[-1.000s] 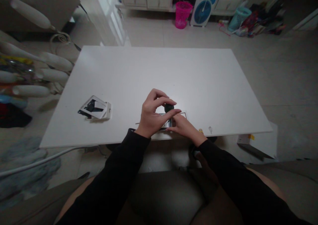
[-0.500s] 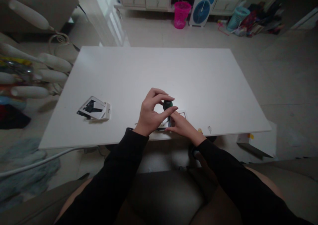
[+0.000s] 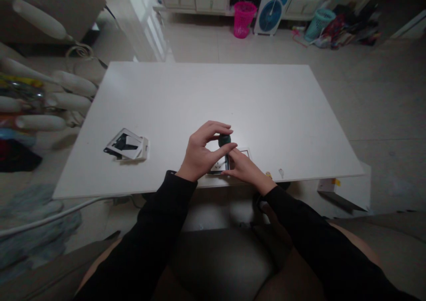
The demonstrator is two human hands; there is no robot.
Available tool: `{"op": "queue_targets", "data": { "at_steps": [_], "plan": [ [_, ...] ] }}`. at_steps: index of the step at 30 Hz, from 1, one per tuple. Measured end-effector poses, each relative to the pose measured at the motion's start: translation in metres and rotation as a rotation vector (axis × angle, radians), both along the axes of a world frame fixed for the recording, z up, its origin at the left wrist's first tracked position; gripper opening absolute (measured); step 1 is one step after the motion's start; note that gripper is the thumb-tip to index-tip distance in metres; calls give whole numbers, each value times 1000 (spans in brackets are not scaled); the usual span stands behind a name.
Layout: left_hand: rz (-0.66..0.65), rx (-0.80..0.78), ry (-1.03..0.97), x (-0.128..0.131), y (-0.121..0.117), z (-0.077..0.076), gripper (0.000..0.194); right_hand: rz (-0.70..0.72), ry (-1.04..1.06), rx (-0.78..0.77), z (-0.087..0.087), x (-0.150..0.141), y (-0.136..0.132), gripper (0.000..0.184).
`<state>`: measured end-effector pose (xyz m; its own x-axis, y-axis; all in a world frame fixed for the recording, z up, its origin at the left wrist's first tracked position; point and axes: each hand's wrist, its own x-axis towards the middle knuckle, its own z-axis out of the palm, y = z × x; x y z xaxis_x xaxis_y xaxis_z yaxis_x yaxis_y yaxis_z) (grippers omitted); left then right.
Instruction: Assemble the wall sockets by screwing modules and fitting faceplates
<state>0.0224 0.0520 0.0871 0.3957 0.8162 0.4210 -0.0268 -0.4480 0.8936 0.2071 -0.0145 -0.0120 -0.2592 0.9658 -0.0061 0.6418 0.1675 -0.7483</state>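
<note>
Near the table's front edge, a screwdriver [image 3: 224, 140] with a dark green handle stands upright over a white wall socket [image 3: 218, 165]. The thumb and curved fingers of my left hand [image 3: 203, 150] are closed around the top of the handle. My right hand [image 3: 244, 168] is closed low at the socket, its thumb on the near edge and its fingers beside the screwdriver's shaft. These fingers partly hide the shaft, and its tip cannot be made out. A white frame-like piece [image 3: 246, 153] shows just behind my right hand.
On the white table [image 3: 266, 106], a box with a socket frame [image 3: 128, 146] lies at the left. A small yellowish item [image 3: 268, 175] and a small clear packet [image 3: 281, 173] lie right of my right hand. A white box [image 3: 346, 188] stands beyond the table's right corner.
My left hand has shifted slightly around the screwdriver handle, its wrist a little lower and further left, so more of the socket's face shows. My right hand stays in place.
</note>
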Motion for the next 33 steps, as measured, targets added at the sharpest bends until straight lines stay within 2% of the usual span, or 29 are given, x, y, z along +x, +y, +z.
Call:
{"op": "queue_targets", "data": {
  "at_steps": [3,10,16,20,27,33],
  "plan": [
    [63,63,-11,5,-1,2,22,12,17,-6,-3,1,1,81],
    [-84,-25,28,-2,-2,7,25,-5,-21,-1,-2,1,0,73],
    [-3,16,52,-2,1,-1,26,5,-4,-9,-1,1,0,74],
    [38,60,20,3,1,1,20,6,4,-2,-4,1,1,77],
    [-92,-28,8,-4,3,6,25,-7,-5,-6,-2,1,0,75],
    [-27,19,23,-1,2,2,20,-2,-3,-35,0,0,0,76]
  ]
}}
